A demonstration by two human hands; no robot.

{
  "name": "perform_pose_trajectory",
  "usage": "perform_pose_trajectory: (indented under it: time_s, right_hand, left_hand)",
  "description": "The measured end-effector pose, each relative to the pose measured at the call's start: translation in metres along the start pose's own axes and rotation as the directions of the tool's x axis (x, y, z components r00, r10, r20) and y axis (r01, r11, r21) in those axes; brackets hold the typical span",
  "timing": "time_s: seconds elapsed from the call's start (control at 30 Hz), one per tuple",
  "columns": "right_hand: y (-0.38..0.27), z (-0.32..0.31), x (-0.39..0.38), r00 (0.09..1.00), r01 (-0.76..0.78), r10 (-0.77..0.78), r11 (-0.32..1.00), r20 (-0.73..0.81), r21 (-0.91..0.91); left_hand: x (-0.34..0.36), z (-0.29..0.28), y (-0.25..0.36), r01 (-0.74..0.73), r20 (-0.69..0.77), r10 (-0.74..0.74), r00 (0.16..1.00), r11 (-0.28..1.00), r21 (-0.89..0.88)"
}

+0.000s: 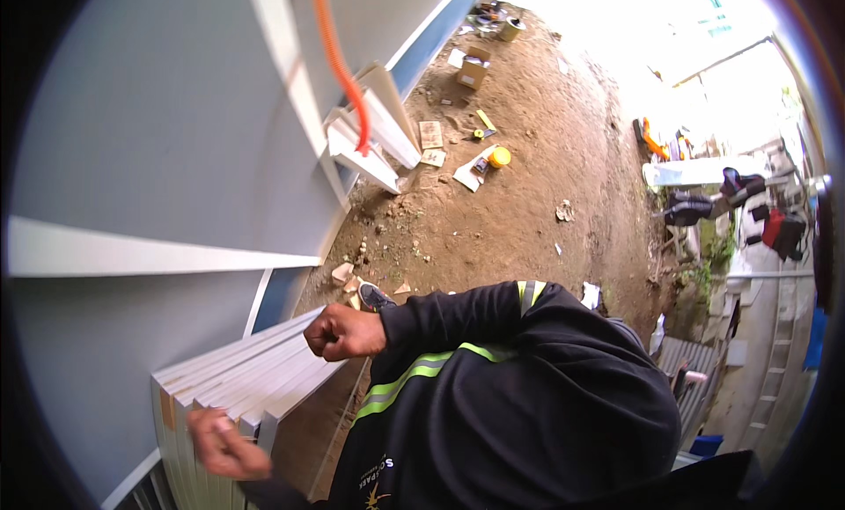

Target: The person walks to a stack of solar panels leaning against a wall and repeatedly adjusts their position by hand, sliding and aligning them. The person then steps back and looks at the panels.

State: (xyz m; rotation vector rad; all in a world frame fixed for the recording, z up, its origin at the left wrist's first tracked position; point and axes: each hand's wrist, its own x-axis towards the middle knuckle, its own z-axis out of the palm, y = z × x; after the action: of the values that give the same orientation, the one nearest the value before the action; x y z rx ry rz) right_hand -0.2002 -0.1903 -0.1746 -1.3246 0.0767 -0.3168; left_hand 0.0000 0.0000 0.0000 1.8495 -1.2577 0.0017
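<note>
Stack of white boards (238,382) lower left, stood on edge against the grey wall (158,140); about seven or eight edges visible, exact count unclear. Two hands in view. Left hand (224,444) low on the near end of the stack, fingers spread and laid on the board edges, blurred, grip not clear. Right hand (343,332) at the top far corner of the stack, fingers curled tight into a fist; cannot tell if anything is pinched inside, touching or just beside the top board. Black jacket (519,404) with yellow-green and grey reflective stripes filling the lower centre, hiding the ground below the stack. One shoe (374,296) just past the right hand, on brown dirt ground (519,202). One orange hose (339,66) hanging down the wall to a second bundle of white trim pieces (374,145) leaning at the wall base, roughly three or four. One long white strip (158,256) running across the wall above the stack. Further out on the dirt: two cardboard boxes (473,67), one yellow round tub (499,157), one flat tile or board offcut (430,134), scattered rubble bits (345,274) near the wall. Far right: clothes hung on a line (757,206), well apart from the stack, overexposed.
</note>
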Motion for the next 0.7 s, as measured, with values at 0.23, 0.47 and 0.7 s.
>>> perform_pose_trajectory:
  time_s: [0.23,0.47,0.7]
  right_hand:
    - [-0.044,-0.029,-0.11,0.88,0.188,0.006,0.914,-0.476,0.36]
    - [-0.016,-0.062,-0.277,0.641,0.405,0.113,0.79,-0.759,0.46]
    - [0.022,-0.08,-0.337,0.571,0.817,0.102,0.02,-0.814,0.576]
  left_hand:
    - [-0.045,0.242,0.142,-0.106,0.215,0.154,0.964,0.97,-0.219]
    - [-0.109,0.359,0.226,-0.402,0.508,0.496,0.704,0.868,-0.291]
    - [-0.163,0.417,0.279,-0.461,0.62,0.666,0.415,0.741,-0.488]
